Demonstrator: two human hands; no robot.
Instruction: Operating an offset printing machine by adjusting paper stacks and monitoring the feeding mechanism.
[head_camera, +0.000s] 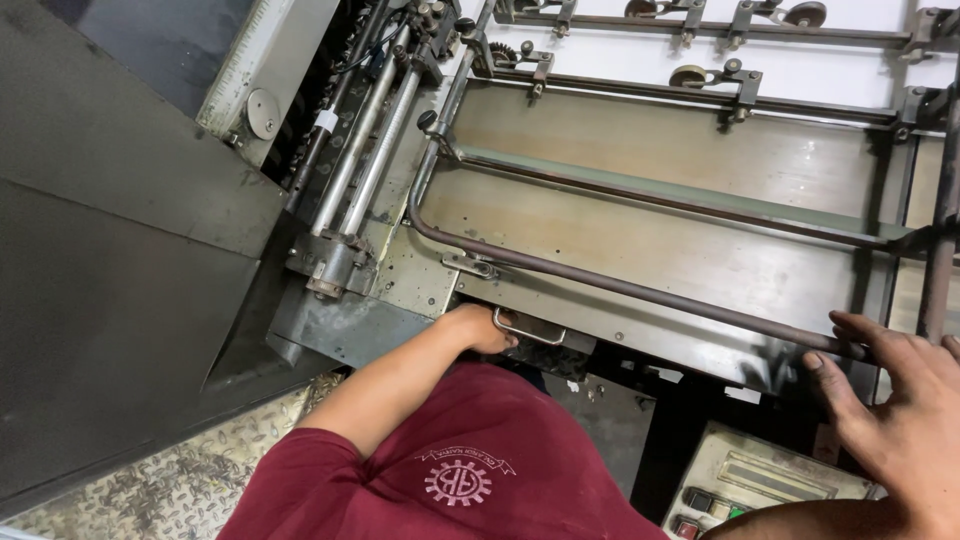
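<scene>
Handle (528, 331), a small metal loop on the front lip of the feed board (640, 255), lies crosswise with its long axis along that lip. Our left hand (480, 328) is closed at the handle's left end, touching it. Our right hand (895, 415) is open with fingers spread, well to the handle's right, near the guard rod (620, 285). Below it sits the control panel (760, 480). Beyond the handle, roller shafts (365, 150) run away to the upper left.
</scene>
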